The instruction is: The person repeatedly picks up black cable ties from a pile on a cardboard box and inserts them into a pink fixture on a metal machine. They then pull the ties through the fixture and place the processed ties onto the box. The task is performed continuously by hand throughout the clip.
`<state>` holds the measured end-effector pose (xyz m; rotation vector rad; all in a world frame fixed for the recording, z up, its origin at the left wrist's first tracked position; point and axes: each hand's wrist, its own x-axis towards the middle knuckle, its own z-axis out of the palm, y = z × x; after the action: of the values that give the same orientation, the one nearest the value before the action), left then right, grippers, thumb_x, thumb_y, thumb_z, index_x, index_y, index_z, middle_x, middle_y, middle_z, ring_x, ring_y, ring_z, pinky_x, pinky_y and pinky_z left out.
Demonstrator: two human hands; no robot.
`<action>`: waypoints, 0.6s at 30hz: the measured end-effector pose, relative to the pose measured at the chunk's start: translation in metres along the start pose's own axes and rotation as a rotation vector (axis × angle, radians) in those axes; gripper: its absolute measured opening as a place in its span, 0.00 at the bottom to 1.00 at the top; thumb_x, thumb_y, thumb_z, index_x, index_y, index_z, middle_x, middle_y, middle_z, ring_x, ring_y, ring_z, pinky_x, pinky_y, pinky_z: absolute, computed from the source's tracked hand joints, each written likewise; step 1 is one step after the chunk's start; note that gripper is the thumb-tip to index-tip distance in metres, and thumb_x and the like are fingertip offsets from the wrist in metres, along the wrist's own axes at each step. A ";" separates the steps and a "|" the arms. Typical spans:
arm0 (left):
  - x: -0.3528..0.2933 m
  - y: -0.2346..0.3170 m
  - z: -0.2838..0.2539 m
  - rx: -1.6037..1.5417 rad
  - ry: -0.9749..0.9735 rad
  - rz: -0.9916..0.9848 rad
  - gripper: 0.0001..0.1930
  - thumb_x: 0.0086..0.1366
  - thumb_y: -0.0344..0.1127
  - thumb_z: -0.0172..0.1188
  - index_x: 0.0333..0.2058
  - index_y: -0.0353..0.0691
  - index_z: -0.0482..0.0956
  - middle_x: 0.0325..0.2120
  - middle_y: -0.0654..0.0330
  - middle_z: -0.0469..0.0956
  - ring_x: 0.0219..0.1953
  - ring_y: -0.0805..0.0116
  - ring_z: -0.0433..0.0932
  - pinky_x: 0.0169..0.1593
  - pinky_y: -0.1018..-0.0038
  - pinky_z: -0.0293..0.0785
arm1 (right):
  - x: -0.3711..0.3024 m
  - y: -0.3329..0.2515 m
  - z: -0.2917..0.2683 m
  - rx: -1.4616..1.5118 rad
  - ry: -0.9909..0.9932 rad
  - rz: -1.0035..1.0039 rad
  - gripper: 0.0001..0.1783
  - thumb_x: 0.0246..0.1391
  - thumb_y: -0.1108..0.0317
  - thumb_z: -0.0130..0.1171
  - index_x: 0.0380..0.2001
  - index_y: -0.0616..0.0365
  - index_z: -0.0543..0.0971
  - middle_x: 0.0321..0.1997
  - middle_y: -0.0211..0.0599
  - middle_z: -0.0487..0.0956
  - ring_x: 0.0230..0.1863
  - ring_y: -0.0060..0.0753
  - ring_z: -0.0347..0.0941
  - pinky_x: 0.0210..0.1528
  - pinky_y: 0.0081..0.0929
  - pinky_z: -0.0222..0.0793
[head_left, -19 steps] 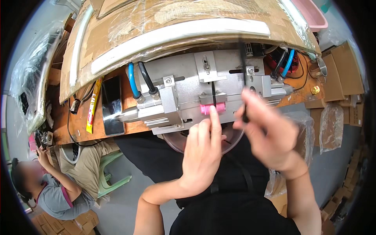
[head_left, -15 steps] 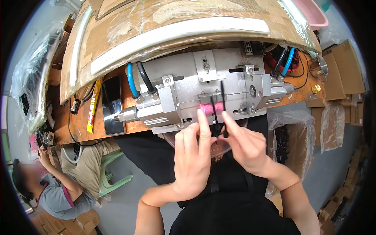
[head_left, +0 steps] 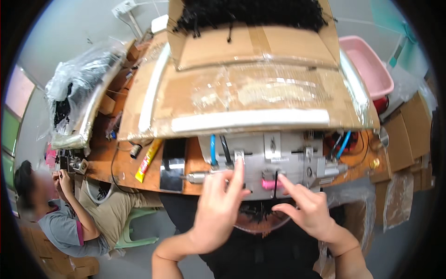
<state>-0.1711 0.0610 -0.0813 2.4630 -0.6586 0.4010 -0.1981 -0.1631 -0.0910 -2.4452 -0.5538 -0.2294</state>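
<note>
My left hand (head_left: pixel 217 207) is raised over the left part of a metal fixture (head_left: pixel 253 162), its index finger stretched upward and nothing visible in it. My right hand (head_left: pixel 310 211) is at the fixture's front edge with index finger and thumb apart. Its index fingertip is beside a thin black strip (head_left: pixel 275 188), which stands upright in the picture across a pink block (head_left: pixel 268 184) on the fixture. Whether the fingertip touches the strip I cannot tell. Below the fixture, a clear bowl (head_left: pixel 260 227) with black pieces in it is partly hidden by my hands.
A large cardboard sheet (head_left: pixel 209 93) overhangs the fixture, with an open box of black pieces (head_left: pixel 251 16) behind. A phone (head_left: pixel 173 169) and yellow packet (head_left: pixel 148 160) lie left on the wooden bench (head_left: pixel 104 169). A co-worker (head_left: pixel 76 228) sits at far left.
The view has tilted up, bringing the box of black pieces into sight. My hands have moved apart. Two black strips showed near the pink block; now only one shows there.
</note>
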 end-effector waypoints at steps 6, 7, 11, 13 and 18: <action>0.191 -0.133 -0.037 0.055 0.473 0.137 0.13 0.72 0.33 0.49 0.49 0.34 0.76 0.30 0.51 0.74 0.33 0.51 0.72 0.40 0.63 0.70 | 0.149 0.021 -0.048 0.176 0.117 -0.121 0.24 0.54 0.70 0.64 0.55 0.59 0.76 0.34 0.37 0.80 0.22 0.24 0.68 0.28 0.25 0.68; 0.235 -0.157 -0.050 0.110 0.395 0.087 0.18 0.74 0.40 0.44 0.40 0.31 0.78 0.29 0.46 0.78 0.35 0.42 0.74 0.43 0.60 0.70 | 0.184 0.027 -0.050 0.186 0.082 -0.061 0.22 0.58 0.65 0.60 0.54 0.62 0.76 0.35 0.39 0.81 0.28 0.26 0.72 0.35 0.26 0.71; 0.360 -0.213 -0.059 0.360 0.286 -0.180 0.29 0.74 0.49 0.36 0.45 0.26 0.78 0.43 0.33 0.75 0.52 0.37 0.68 0.59 0.51 0.61 | 0.320 0.063 -0.032 0.316 0.209 -0.006 0.26 0.59 0.57 0.61 0.51 0.68 0.76 0.38 0.44 0.81 0.41 0.35 0.78 0.46 0.29 0.73; 0.399 -0.227 -0.049 0.349 0.184 -0.303 0.33 0.74 0.54 0.33 0.49 0.25 0.76 0.48 0.30 0.73 0.56 0.33 0.65 0.63 0.52 0.58 | 0.371 0.080 -0.022 0.276 0.304 0.067 0.29 0.57 0.54 0.61 0.53 0.67 0.74 0.41 0.47 0.81 0.46 0.39 0.78 0.49 0.33 0.73; 0.459 -0.227 -0.038 0.286 -0.149 -0.508 0.38 0.71 0.65 0.30 0.61 0.39 0.70 0.64 0.46 0.64 0.68 0.45 0.57 0.68 0.55 0.53 | 0.406 0.071 -0.013 0.294 0.246 0.199 0.34 0.57 0.55 0.61 0.59 0.69 0.68 0.48 0.52 0.79 0.49 0.44 0.77 0.53 0.35 0.72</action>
<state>0.3279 0.0792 0.0386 2.8294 -0.0118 0.1165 0.1971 -0.0868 -0.0010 -2.1283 -0.2165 -0.3350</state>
